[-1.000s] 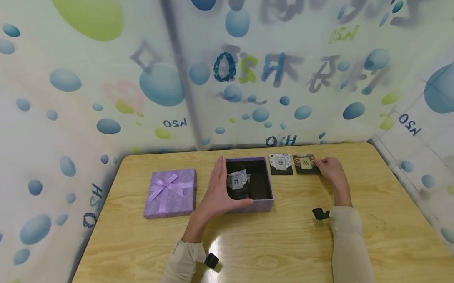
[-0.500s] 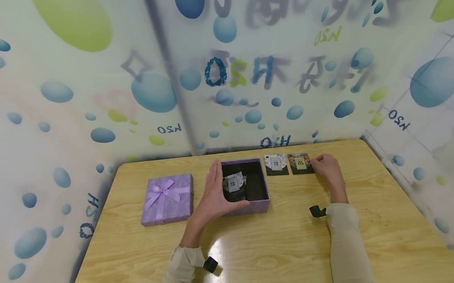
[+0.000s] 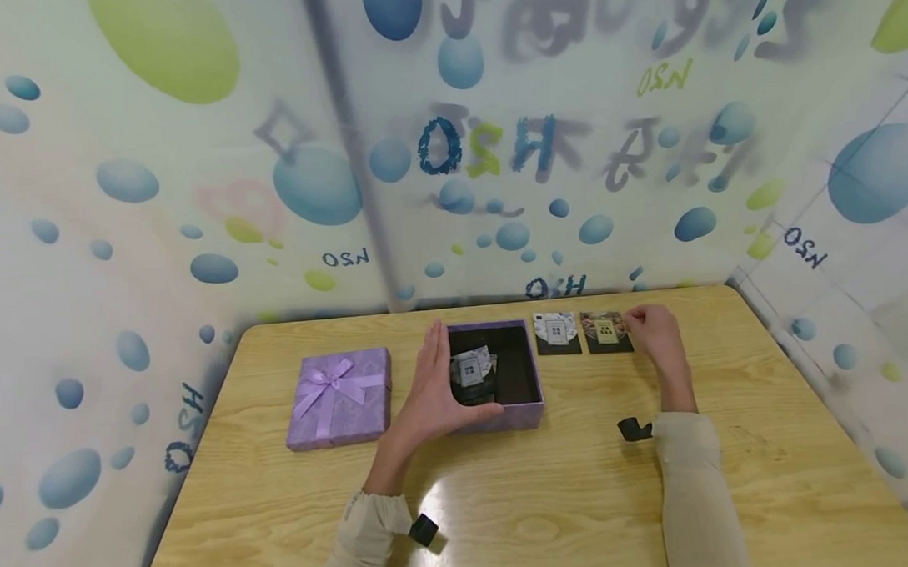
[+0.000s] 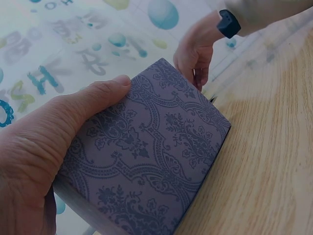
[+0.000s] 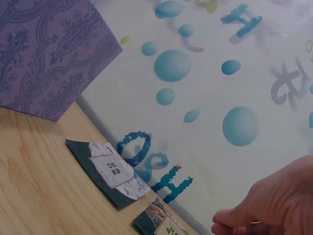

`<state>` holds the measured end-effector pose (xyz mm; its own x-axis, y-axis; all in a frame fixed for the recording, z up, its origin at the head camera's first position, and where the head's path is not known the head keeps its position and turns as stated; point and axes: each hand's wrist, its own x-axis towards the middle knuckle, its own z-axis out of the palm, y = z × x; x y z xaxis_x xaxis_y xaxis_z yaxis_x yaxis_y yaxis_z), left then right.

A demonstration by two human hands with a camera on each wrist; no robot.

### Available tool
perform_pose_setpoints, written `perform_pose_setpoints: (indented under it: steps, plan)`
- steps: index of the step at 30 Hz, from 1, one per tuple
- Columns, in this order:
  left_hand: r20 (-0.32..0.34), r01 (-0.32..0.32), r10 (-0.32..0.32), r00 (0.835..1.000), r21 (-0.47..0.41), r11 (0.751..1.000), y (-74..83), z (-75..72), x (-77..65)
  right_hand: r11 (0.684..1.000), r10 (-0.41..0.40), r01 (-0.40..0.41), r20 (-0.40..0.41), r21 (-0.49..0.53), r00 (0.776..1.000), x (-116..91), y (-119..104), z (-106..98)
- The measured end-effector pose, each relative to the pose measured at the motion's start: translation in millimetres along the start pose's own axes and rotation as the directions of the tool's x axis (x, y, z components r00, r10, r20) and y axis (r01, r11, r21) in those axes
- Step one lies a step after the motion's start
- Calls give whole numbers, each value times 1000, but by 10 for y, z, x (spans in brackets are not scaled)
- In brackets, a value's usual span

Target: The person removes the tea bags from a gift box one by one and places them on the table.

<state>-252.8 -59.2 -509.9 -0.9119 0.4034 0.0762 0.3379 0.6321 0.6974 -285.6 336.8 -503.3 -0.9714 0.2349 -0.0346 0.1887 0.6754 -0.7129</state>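
A purple patterned gift box (image 3: 522, 416) stands without its lid. My left hand (image 3: 431, 393) rests round its left front corner, fingers straight along the left wall and thumb (image 4: 100, 95) stretched over the front wall, its tip near the rim. Inside, several dark packets (image 3: 469, 370) with printed labels lie toward the left. To the box's right lies a black and white square packet (image 3: 557, 333). Beside it is a black and brown packet (image 3: 604, 333) with a pale yellow label. My right hand (image 3: 657, 336) pinches at that packet's upper right edge, thumb and fingertips close together.
The box's purple lid (image 3: 339, 398), with a ribbon bow, lies to its left. All stand on a wooden table (image 3: 551, 497), whose far edge meets a wall (image 3: 616, 186) printed with blue and green spots. A dark band (image 4: 228, 23) sits on my right wrist.
The head view has shifted slightly. My right fingertips have crept up along the brown packet's right edge toward its corner. My left hand and the box keep their places.
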Motion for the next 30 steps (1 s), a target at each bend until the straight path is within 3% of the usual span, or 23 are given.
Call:
perform_pose_setpoints:
  steps: [16, 30]
  plan:
    - [-4, -20, 20, 1000, 1, 1000, -17, 4, -1, 995, -94, 92, -62, -25, 994, -62, -335, 55]
    - [-9, -32, 32, 999, 23, 999, -17, 4, 4, 992, -123, 122, 88, 15, 988, -115, -596, 155]
